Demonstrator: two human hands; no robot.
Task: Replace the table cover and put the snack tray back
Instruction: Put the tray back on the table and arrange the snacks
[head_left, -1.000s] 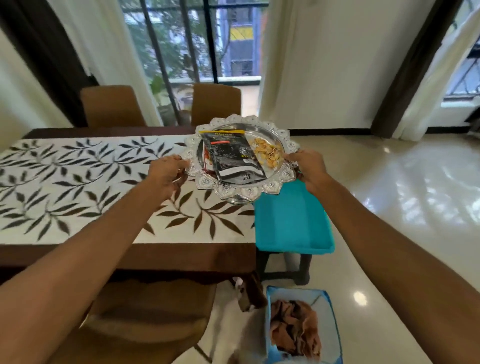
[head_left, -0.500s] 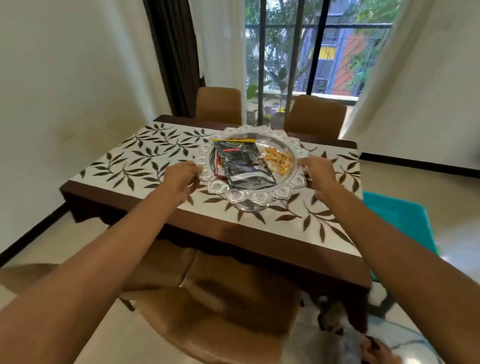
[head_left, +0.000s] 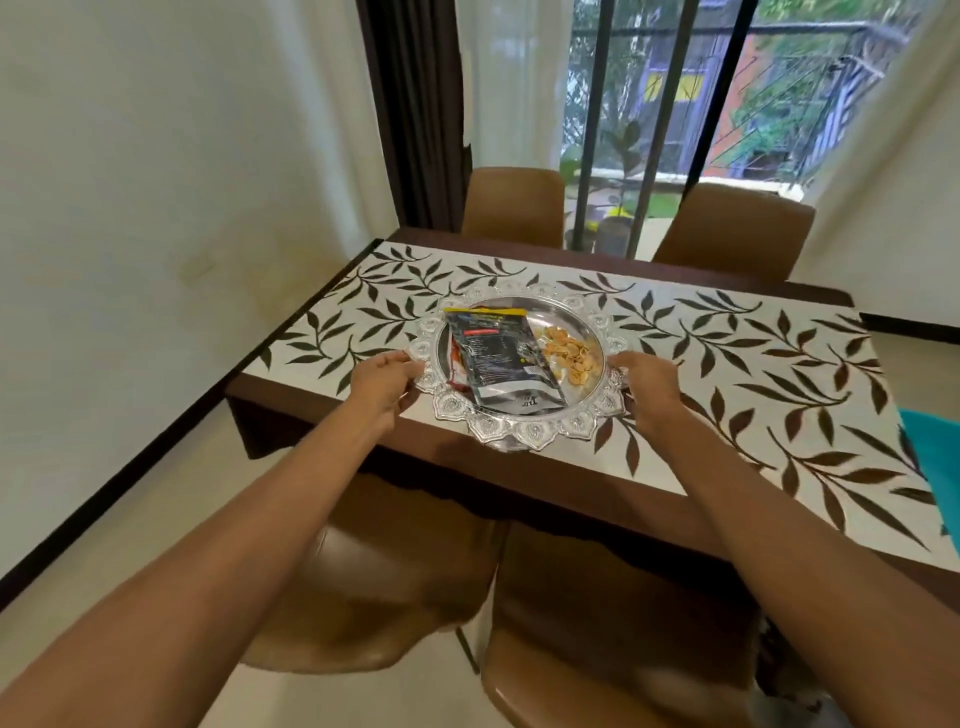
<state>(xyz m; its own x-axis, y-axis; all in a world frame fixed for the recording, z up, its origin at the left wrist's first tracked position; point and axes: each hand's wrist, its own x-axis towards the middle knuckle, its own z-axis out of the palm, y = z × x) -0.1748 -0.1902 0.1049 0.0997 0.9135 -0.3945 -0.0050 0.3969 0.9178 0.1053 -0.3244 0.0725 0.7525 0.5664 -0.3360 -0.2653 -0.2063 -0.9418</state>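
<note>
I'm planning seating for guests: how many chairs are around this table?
4. Far-side left chair and far-side right chair; near-side left chair and near-side right chair, pushed in. Others may be outside the frame.

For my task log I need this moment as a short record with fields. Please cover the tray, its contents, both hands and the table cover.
item: silver tray
contents: dark packet, yellow snacks beside it
left: left hand grips the tray's rim
right: right hand grips the opposite rim
surface: leaf-patterned table cover, spread flat
contact: tray over the cover's near part; resting or not, cannot tell
</note>
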